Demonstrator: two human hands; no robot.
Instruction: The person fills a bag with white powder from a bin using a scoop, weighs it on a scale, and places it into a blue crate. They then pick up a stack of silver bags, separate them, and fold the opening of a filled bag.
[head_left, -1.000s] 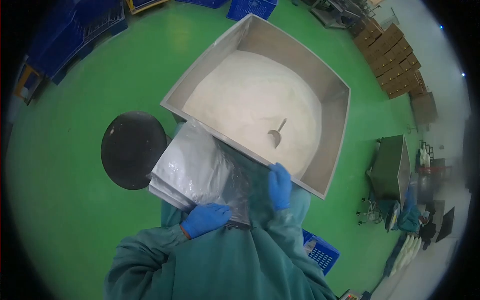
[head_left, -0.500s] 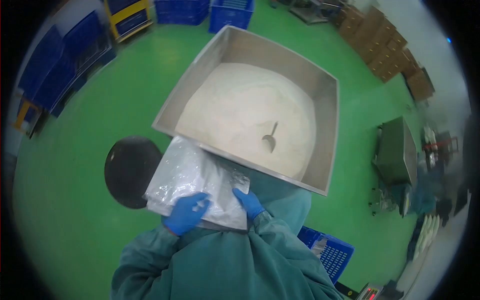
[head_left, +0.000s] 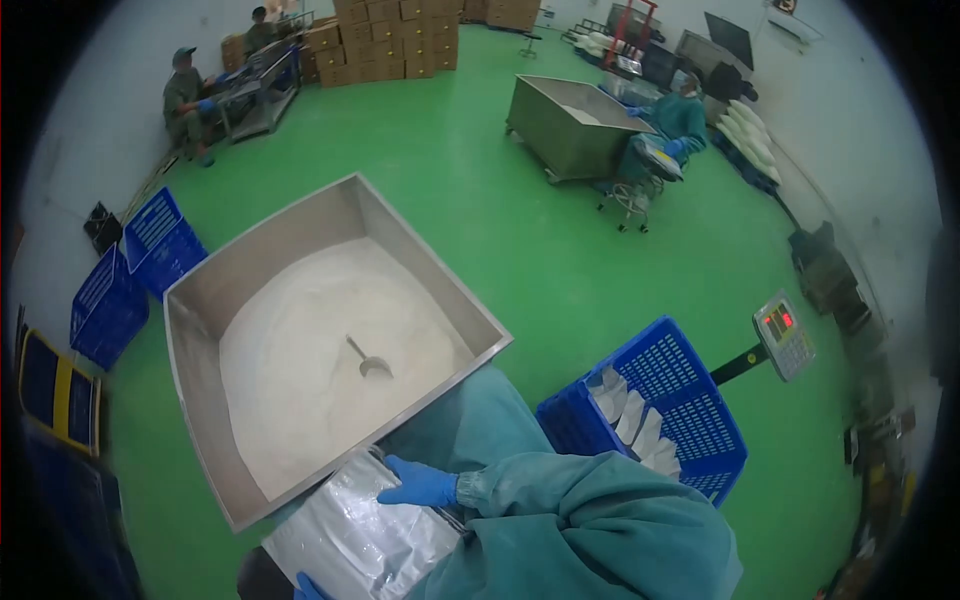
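Between the metal bin (head_left: 410, 255) and the blue basket (head_left: 690, 400), green floor (head_left: 470, 215) is seen; the bin's near rim is met by silver bags (head_left: 350, 530), on which the right hand (head_left: 420, 485) is laid, fingers slightly spread; the left hand (head_left: 310, 588) is cut off at the bags' lower edge, its opening unclear; white powder (head_left: 300, 340) is topped by a scoop (head_left: 372, 365); beyond the basket, a scale (head_left: 785, 335) is placed.
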